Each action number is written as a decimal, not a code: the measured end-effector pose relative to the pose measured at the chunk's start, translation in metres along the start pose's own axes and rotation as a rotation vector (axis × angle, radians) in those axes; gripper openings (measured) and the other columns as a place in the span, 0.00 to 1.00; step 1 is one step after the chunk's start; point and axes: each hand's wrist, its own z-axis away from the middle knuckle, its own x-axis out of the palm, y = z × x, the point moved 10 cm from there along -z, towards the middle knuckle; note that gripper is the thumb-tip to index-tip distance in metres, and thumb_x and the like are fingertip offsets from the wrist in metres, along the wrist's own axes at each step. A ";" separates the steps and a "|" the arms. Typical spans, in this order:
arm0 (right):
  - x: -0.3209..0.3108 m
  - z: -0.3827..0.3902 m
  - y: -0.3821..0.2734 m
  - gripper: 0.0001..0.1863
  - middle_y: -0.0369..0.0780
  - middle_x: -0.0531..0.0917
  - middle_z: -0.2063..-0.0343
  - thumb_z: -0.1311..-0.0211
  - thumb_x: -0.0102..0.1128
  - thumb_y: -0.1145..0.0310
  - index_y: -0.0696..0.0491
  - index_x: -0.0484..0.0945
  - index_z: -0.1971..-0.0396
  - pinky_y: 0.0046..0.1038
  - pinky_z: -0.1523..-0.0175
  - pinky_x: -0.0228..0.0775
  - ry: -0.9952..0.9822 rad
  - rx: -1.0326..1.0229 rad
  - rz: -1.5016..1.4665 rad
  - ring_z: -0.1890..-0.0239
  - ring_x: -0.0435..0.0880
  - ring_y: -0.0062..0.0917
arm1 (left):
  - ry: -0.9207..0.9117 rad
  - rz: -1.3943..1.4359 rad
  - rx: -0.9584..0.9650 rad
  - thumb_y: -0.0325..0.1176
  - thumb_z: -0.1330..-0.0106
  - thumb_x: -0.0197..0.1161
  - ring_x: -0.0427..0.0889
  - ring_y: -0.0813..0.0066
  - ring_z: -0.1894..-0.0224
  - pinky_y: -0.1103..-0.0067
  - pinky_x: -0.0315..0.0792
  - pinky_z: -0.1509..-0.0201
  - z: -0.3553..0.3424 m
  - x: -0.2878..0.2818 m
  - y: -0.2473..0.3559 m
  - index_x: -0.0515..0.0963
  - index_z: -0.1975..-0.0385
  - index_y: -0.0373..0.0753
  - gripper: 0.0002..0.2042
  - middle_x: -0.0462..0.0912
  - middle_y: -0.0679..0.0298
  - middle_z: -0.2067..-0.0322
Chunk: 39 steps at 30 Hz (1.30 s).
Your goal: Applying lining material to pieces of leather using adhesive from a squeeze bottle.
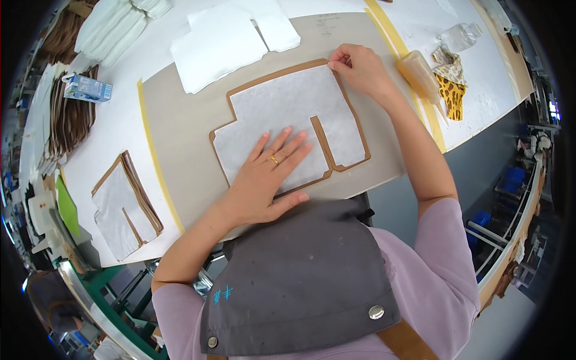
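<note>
A brown panel (319,133), leather-like, lies on the grey work mat with a white sheet (282,96) over it, so a narrow brown border shows all round. Both layers have a stepped left side and a slot cut in from the near edge. My left hand (267,168) rests flat on the white sheet's near left part, fingers spread, a ring on one finger. At the far right corner, my right hand (360,67) pinches thumb and fingers together on the edge. Which layer is between those fingertips I cannot tell.
White cut sheets (231,45) lie beyond the panel. Similar white-faced brown pieces (129,204) are stacked at left, near brown piles (72,114) and a blue carton (87,88). At right are a tan squeeze bottle (418,77), patterned cloth (451,96) and a clear bottle (461,37).
</note>
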 end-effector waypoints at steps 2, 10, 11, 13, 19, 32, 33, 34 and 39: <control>0.001 0.003 0.000 0.07 0.38 0.86 0.69 0.40 0.62 0.66 0.54 0.81 0.68 0.33 0.59 0.75 -0.021 -0.008 -0.001 0.66 0.84 0.31 | 0.107 0.023 -0.041 0.48 0.36 0.62 0.47 0.54 0.25 0.56 0.39 0.25 0.008 -0.010 -0.012 0.58 0.30 0.39 0.37 0.53 0.55 0.28; -0.069 0.097 -0.041 0.08 0.50 0.83 0.58 0.24 0.43 0.65 0.55 0.64 0.58 0.26 0.56 0.75 0.595 -0.663 -0.577 0.59 0.83 0.28 | 0.824 0.202 -0.382 0.35 0.43 0.72 0.69 0.58 0.37 0.65 0.65 0.39 0.062 -0.085 -0.067 0.63 0.34 0.37 0.36 0.70 0.48 0.39; -0.065 0.087 -0.027 0.20 0.52 0.81 0.53 0.24 0.42 0.53 0.56 0.65 0.49 0.22 0.53 0.73 0.498 -0.517 -0.653 0.55 0.82 0.27 | 0.743 0.506 -0.445 0.37 0.41 0.71 0.78 0.64 0.45 0.71 0.76 0.49 0.064 -0.072 -0.080 0.67 0.37 0.35 0.32 0.76 0.49 0.44; -0.028 0.080 -0.043 0.34 0.48 0.82 0.52 0.27 0.42 0.42 0.58 0.61 0.38 0.17 0.59 0.68 0.127 -0.271 -0.896 0.59 0.79 0.20 | 0.706 0.588 -0.524 0.36 0.39 0.70 0.80 0.71 0.54 0.76 0.76 0.57 0.073 -0.054 -0.091 0.72 0.42 0.33 0.27 0.80 0.52 0.52; 0.043 0.090 -0.056 0.25 0.36 0.85 0.61 0.33 0.61 0.61 0.60 0.70 0.42 0.13 0.58 0.66 -0.347 -0.126 -0.720 0.61 0.79 0.15 | 0.957 0.979 -0.646 0.33 0.33 0.65 0.79 0.87 0.69 0.84 0.75 0.65 0.141 -0.062 -0.107 0.80 0.55 0.34 0.12 0.85 0.67 0.67; 0.259 0.097 -0.380 0.19 0.40 0.86 0.66 0.34 0.61 0.62 0.58 0.74 0.50 0.24 0.62 0.71 -0.971 -0.274 -0.865 0.66 0.81 0.18 | 1.095 0.504 -1.224 0.41 0.35 0.65 0.83 0.71 0.57 0.76 0.76 0.52 0.502 -0.154 -0.206 0.75 0.46 0.31 0.23 0.84 0.57 0.59; 0.270 0.102 -0.373 0.19 0.40 0.86 0.67 0.35 0.62 0.61 0.58 0.74 0.52 0.25 0.64 0.72 -0.977 -0.286 -0.624 0.67 0.81 0.19 | 0.915 0.326 -1.365 0.40 0.37 0.65 0.83 0.69 0.57 0.75 0.75 0.52 0.511 -0.145 -0.216 0.75 0.45 0.32 0.24 0.84 0.57 0.59; 0.277 0.104 -0.364 0.19 0.40 0.85 0.69 0.36 0.63 0.60 0.59 0.74 0.53 0.26 0.65 0.73 -0.967 -0.297 -0.381 0.69 0.82 0.21 | 0.932 0.328 -1.377 0.40 0.37 0.65 0.83 0.69 0.57 0.75 0.75 0.52 0.516 -0.135 -0.223 0.75 0.45 0.32 0.24 0.84 0.57 0.59; 0.239 0.105 -0.395 0.23 0.39 0.85 0.66 0.38 0.64 0.55 0.54 0.73 0.50 0.29 0.58 0.75 -0.696 -0.780 0.203 0.62 0.83 0.29 | 1.075 -0.116 -1.246 0.37 0.37 0.66 0.80 0.69 0.59 0.74 0.74 0.53 0.505 -0.145 -0.210 0.72 0.42 0.35 0.25 0.83 0.56 0.58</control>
